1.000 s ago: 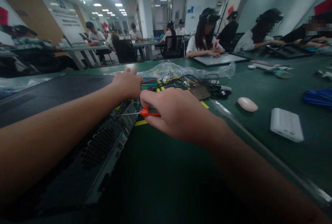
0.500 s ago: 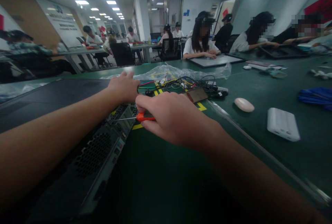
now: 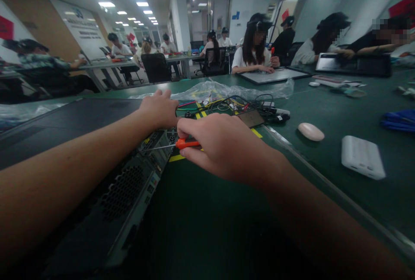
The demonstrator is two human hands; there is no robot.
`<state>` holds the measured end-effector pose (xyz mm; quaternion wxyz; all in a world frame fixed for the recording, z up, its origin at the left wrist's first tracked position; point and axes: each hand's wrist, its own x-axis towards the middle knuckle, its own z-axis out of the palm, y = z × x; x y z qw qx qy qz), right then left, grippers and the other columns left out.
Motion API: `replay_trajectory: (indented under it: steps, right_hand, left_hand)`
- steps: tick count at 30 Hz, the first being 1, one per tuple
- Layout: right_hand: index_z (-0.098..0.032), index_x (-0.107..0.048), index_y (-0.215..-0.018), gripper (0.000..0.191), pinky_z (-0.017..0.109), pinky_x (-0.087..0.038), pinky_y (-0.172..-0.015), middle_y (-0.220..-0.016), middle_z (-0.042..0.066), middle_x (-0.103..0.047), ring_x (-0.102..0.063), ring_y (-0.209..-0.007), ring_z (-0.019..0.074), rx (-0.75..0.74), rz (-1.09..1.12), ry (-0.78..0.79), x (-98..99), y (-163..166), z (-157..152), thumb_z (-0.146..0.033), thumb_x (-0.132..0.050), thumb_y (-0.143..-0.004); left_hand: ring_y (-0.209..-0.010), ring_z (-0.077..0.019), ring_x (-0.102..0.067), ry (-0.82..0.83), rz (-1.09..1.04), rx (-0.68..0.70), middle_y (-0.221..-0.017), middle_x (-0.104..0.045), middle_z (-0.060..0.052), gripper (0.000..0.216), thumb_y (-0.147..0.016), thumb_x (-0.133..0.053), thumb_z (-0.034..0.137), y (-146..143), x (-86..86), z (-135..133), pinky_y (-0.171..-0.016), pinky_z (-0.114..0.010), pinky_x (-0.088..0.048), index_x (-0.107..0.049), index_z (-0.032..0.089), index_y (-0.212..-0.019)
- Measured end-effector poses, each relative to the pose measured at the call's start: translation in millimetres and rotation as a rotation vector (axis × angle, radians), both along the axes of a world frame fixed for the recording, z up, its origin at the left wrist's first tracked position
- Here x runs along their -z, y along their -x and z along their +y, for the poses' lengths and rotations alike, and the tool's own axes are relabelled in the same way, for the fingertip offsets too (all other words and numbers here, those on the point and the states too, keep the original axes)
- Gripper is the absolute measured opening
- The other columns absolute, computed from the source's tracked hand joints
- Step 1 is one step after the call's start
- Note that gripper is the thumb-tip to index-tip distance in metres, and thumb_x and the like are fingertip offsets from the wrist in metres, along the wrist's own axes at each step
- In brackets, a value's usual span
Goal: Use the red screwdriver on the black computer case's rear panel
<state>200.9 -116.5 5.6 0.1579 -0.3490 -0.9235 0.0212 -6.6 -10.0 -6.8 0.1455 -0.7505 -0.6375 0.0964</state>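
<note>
Since it looks rigid, the computer case (image 3: 125,190) lying at left probably handles heavy, best held by its edges. The left hand (image 3: 159,109) is at its far end, its hold unclear. The right hand (image 3: 220,146) grasps the orange-handled screwdriver (image 3: 186,143), likely light and stiff, rightly by its handle. The left forearm (image 3: 71,165) hides part of the case; the screwdriver's tip is indistinct.
</note>
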Motion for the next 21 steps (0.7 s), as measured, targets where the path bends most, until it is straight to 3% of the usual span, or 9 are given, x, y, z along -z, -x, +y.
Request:
replay_trajectory:
  steps: [9,13,15,21]
  right_hand:
    - [-0.019,-0.078,-0.098,0.039,0.038,-0.030,-0.069,-0.097,0.010,-0.083,-0.071,-0.088,0.0237,0.030,-0.060,0.056,-2.0,5.2,-3.5,-0.040,-0.051,-0.116]
    - [-0.019,-0.074,-0.118,0.022,0.036,-0.028,-0.067,-0.099,0.010,-0.082,-0.075,-0.095,0.0270,0.008,-0.044,0.003,0.8,3.8,-2.9,-0.037,-0.067,-0.108]
    - [-0.019,-0.071,-0.126,0.024,0.036,-0.028,-0.067,-0.100,0.009,-0.082,-0.076,-0.097,0.0271,-0.011,-0.025,-0.021,2.7,2.6,-1.5,-0.029,-0.069,-0.104]
    - [-0.019,-0.070,-0.121,0.018,0.035,-0.027,-0.067,-0.099,0.007,-0.080,-0.072,-0.091,0.0246,-0.041,0.001,-0.014,5.3,1.3,1.8,-0.022,-0.062,-0.105]
  left_hand:
    - [-0.149,-0.0504,-0.054,-0.017,-0.007,0.000,-0.165,-0.060,-0.023,0.068,-0.098,-0.058,0.065,3.2,3.3,3.1,-0.114,-0.062,-0.056,-0.076,0.029,-0.153]
    - [-0.148,-0.0481,-0.055,-0.020,0.019,-0.005,-0.163,-0.060,-0.024,0.064,-0.103,-0.054,0.059,4.9,5.1,6.3,-0.113,-0.059,-0.057,-0.075,0.027,-0.154]
    - [-0.148,-0.0481,-0.056,-0.020,0.022,-0.010,-0.160,-0.061,-0.023,0.060,-0.103,-0.054,0.054,5.8,5.8,7.7,-0.111,-0.059,-0.057,-0.075,0.028,-0.153]
    - [-0.148,-0.0477,-0.055,-0.025,0.016,-0.011,-0.159,-0.061,-0.023,0.058,-0.104,-0.053,0.051,6.7,6.4,7.6,-0.112,-0.060,-0.056,-0.075,0.027,-0.152]
